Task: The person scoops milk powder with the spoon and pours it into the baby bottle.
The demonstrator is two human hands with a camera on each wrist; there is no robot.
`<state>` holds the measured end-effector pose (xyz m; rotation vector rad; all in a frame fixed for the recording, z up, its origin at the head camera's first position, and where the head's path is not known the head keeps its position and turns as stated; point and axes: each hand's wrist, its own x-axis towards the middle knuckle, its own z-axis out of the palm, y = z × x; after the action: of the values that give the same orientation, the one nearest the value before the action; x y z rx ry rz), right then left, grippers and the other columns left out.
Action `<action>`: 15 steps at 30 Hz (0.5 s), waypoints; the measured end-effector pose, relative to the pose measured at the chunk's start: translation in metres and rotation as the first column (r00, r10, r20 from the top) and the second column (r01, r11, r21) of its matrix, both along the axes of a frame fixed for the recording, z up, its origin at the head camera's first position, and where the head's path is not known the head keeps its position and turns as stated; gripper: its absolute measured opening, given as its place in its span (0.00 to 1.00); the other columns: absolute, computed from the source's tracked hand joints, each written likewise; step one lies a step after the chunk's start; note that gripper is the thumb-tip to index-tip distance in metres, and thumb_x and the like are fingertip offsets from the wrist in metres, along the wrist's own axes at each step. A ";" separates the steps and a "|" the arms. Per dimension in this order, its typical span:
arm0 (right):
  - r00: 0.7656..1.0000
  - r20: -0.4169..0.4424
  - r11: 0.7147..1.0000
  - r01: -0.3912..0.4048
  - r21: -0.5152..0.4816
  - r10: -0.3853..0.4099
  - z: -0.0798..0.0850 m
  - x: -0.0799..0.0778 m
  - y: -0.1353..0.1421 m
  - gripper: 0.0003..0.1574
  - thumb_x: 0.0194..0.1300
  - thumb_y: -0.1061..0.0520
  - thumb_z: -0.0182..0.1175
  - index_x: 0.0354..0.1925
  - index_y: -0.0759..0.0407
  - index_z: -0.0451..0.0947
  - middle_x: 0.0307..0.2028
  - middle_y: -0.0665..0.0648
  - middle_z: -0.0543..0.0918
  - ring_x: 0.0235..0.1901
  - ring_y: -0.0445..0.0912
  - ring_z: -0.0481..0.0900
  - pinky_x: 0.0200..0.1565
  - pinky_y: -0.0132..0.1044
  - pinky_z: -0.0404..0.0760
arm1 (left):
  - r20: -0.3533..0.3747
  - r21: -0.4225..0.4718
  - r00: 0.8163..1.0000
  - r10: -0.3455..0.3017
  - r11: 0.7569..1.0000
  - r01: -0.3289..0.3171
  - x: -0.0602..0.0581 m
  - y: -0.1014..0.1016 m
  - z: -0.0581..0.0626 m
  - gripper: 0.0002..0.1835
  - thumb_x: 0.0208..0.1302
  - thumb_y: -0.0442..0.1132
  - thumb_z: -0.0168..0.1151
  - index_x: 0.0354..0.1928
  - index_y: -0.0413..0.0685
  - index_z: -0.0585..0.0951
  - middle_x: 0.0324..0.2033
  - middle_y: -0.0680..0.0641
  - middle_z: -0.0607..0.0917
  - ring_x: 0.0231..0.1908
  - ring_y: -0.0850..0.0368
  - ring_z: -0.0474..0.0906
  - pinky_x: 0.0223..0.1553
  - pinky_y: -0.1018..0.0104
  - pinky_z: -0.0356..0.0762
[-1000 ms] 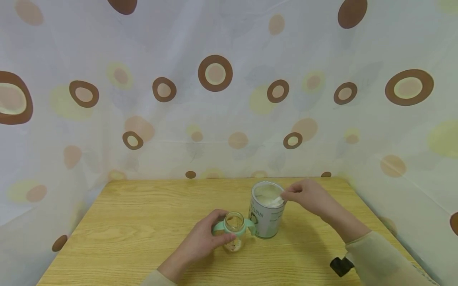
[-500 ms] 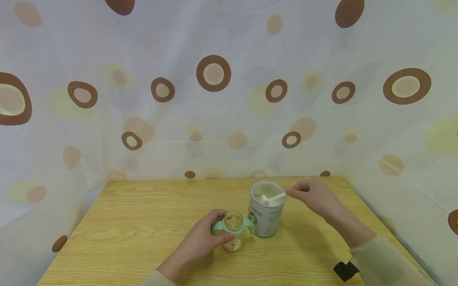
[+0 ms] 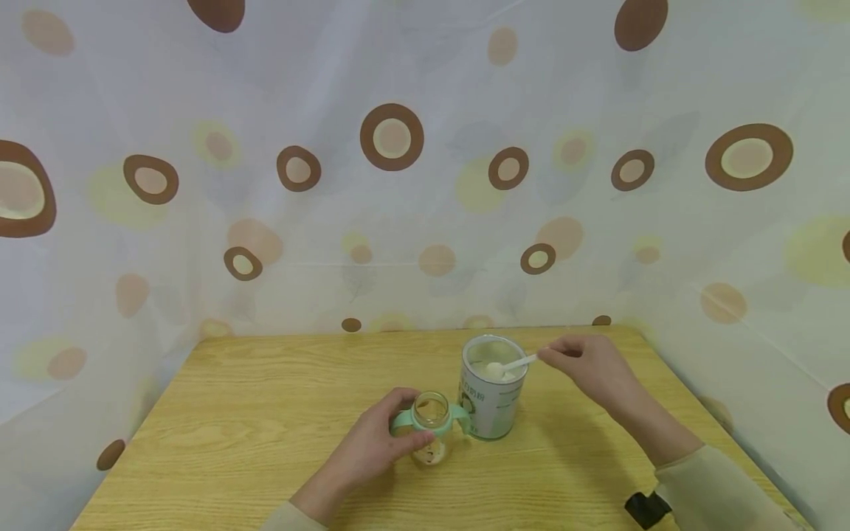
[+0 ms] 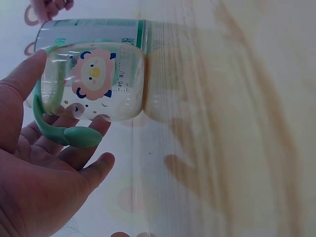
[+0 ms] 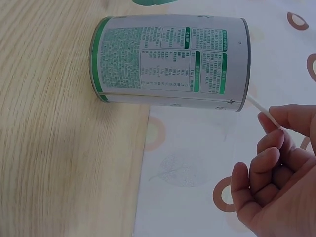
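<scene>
A clear baby bottle (image 3: 430,413) with a green two-handled collar stands uncapped on the table, a cartoon lion printed on its side (image 4: 94,76). My left hand (image 3: 378,439) holds it round the neck from the left, thumb in front. Just behind and right of it stands an open milk powder can (image 3: 491,405). My right hand (image 3: 587,369) pinches the end of a white scoop (image 3: 518,363) between thumb and index finger. The scoop's bowl, heaped with pale powder, is at the can's mouth. In the right wrist view the can (image 5: 170,61) hides that bowl.
The wooden table (image 3: 265,413) reaches back to a patterned curtain (image 3: 425,221), which also hangs along the left and right sides. A small black device (image 3: 647,509) sits at my right wrist.
My right hand has drawn the scoop up out of the powder and slightly right, so its filled bowl now shows. The left hand keeps its hold on the bottle.
</scene>
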<state>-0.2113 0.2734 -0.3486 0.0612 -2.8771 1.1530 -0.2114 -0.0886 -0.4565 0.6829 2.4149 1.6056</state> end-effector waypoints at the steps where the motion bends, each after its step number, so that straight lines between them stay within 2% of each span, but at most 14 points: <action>1: 1.000 0.011 1.000 0.004 -0.012 -0.004 0.000 0.000 0.000 0.26 0.82 0.40 0.65 0.57 0.60 0.89 0.60 0.63 0.88 0.61 0.61 0.81 0.58 0.63 0.81 | 0.001 0.000 1.000 0.000 1.000 0.000 0.000 0.000 0.000 0.31 0.73 0.54 0.77 0.70 0.50 0.79 0.67 0.47 0.85 0.64 0.51 0.80 0.69 0.42 0.74; 8: 0.997 0.075 0.996 0.038 -0.086 -0.032 0.000 -0.001 0.002 0.31 0.81 0.38 0.65 0.60 0.63 0.88 0.67 0.68 0.82 0.69 0.67 0.74 0.65 0.71 0.74 | 0.005 -0.016 1.000 0.020 1.000 -0.020 0.001 -0.001 0.001 0.32 0.72 0.55 0.78 0.70 0.51 0.79 0.67 0.47 0.84 0.66 0.48 0.79 0.70 0.38 0.73; 15: 0.994 0.102 0.990 0.061 -0.125 -0.048 0.000 -0.001 0.002 0.32 0.81 0.38 0.65 0.62 0.63 0.87 0.70 0.69 0.80 0.71 0.67 0.72 0.67 0.72 0.72 | -0.014 -0.035 0.999 0.035 0.999 -0.036 0.001 -0.003 0.001 0.32 0.71 0.55 0.78 0.70 0.52 0.79 0.67 0.50 0.84 0.69 0.46 0.78 0.72 0.36 0.71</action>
<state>-0.2123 0.2756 -0.3487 -0.0803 -2.8596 1.3640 -0.2108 -0.0914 -0.4553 0.6504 2.4722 1.5726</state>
